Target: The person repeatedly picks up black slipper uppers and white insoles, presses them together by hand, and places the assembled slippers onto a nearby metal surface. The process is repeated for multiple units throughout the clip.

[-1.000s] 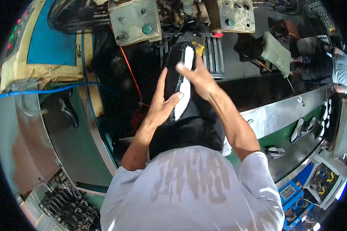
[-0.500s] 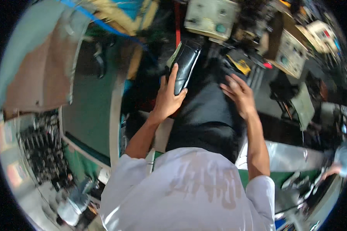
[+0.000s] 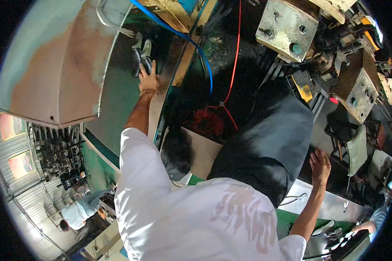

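Note:
My left arm reaches out to a green belt, and my left hand is at the near end of a shiny black shoe-like piece. Thumb and finger straddle its dark end, closed around it. Close beside it on the belt lies a similar black piece; both have pale far ends. My right hand hangs beside my right thigh, fingers loosely apart, holding nothing.
A blue hose and a red cord hang ahead. Worn control boxes with knobs stand at the upper right. A brown-patched metal hood covers the belt's left side. Other people work at the lower left and far right.
My left hand has carried the black piece from in front of me leftward onto the belt, beside the other one. My right hand has moved down and back, and my view has turned.

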A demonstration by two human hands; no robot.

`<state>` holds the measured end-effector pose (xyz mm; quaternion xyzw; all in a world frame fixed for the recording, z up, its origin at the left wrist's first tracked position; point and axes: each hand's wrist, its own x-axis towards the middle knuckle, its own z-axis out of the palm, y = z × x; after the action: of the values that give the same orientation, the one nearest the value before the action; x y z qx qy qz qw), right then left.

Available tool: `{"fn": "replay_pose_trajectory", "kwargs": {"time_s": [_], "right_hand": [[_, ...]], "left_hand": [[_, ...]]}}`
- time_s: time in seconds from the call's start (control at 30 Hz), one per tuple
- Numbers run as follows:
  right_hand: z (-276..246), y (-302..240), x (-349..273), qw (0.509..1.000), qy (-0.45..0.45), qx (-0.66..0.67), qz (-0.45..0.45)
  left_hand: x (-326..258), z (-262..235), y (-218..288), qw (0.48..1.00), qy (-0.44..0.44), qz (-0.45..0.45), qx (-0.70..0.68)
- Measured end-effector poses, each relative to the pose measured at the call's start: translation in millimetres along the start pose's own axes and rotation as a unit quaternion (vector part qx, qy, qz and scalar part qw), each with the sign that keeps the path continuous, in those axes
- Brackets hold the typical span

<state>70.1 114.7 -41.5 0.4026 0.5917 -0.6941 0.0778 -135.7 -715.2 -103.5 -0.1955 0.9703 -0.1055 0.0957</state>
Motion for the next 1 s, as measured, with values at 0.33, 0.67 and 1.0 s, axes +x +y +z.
{"fn": "replay_pose_trajectory", "kwargs": {"time_s": [0.33,0.67,1.0], "right_hand": [[-37.5,15.2,-28.9,1.0,0.009,-0.002,0.001],[-226.1,187.8,-122.7,0.934,0.323,-0.147,0.039],[-322.1,423.8,-358.5,0.731,0.571,-0.161,0.337]], "left_hand": [[77.7,-52.5,-19.2,0.978,-0.152,0.058,0.128],[-167.0,-109.6,291.2,0.82,0.003,0.422,-0.387],[-266.7,-79.2,391.7,0.785,0.04,0.572,-0.234]]}}
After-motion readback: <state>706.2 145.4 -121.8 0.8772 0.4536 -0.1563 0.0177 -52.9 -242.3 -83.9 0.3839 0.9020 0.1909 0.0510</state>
